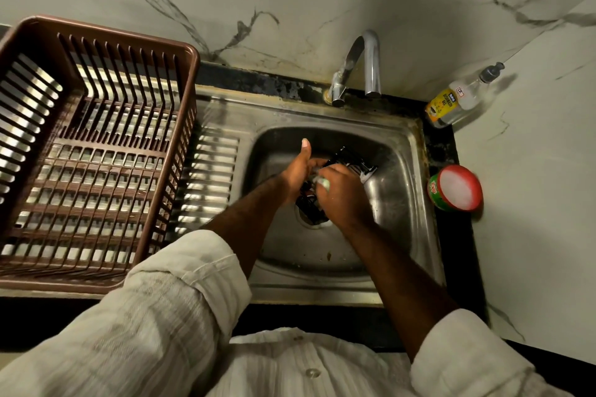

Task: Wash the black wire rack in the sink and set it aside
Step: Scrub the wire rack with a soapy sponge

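We hold a black wire rack [351,159] low in the steel sink [396,219].
Our left hand [298,172] grips the rack, thumb raised; our right hand [343,198], touching it, curls round a pale scrub pad [323,183] against the rack.

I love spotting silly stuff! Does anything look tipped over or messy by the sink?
Nothing looks spilled. The soap bottle in the back corner looks tilted, leaning sideways, though the wide lens may cause that. The dark strip behind the tap looks blotchy and worn.
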